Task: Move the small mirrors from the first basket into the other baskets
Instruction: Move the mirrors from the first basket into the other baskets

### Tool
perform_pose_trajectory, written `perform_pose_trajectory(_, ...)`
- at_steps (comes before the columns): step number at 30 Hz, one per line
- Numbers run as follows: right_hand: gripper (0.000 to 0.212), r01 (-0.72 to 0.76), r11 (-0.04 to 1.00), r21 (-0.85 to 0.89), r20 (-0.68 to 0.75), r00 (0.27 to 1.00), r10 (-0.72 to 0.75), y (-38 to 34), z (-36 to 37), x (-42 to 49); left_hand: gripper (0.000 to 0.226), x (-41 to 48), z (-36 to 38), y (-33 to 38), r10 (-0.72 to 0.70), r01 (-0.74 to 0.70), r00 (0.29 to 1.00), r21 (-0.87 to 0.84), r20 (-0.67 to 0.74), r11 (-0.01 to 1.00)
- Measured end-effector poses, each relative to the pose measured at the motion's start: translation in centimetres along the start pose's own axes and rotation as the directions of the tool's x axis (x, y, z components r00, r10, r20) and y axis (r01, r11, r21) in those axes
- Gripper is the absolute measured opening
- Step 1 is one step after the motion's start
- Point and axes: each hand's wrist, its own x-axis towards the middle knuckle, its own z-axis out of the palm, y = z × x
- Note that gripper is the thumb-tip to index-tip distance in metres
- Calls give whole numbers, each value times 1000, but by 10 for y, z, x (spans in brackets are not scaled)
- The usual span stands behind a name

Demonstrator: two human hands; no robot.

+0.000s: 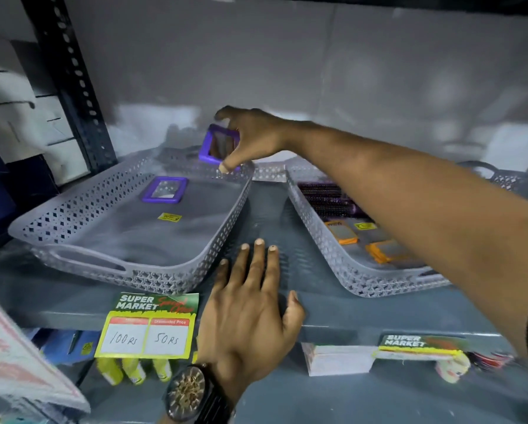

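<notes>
My right hand (250,136) reaches across to the far right corner of the left grey basket (73,209) and grips a purple-framed small mirror (218,143) held upright above the rim. A second purple mirror (165,189) lies flat on that basket's floor. The right grey basket (314,228) holds two orange-framed mirrors (342,232) (385,251), partly hidden under my right forearm. My left hand (250,304) lies flat on the shelf (287,209) between the two baskets, fingers spread and holding nothing.
Dark purple hairbrushes (327,197) fill the far end of the right basket. Price cards (148,325) hang from the shelf's front edge. A perforated black upright (73,71) stands at the left. Small packaged goods sit on the shelf below.
</notes>
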Motion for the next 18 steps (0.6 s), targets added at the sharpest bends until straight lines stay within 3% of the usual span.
perform_pose_trajectory(6, 105, -202, 978, -54, -90, 976, 197, 51, -64, -90, 69, -5, 0, 1, 42, -42, 998, 15, -35, 999)
perform_pose_trajectory(11, 108, -366, 918, -153, -66, 931, 360, 104, -103, -188, 68, -16, 5, 18, 65, -85, 977, -91, -203, 992)
perform_pose_trajectory(18, 110, -463, 802, -376, 10, 864, 504, 168, -146, -315, 64, -44, 9, 110, 214, -306, 899, -199, -382, 931)
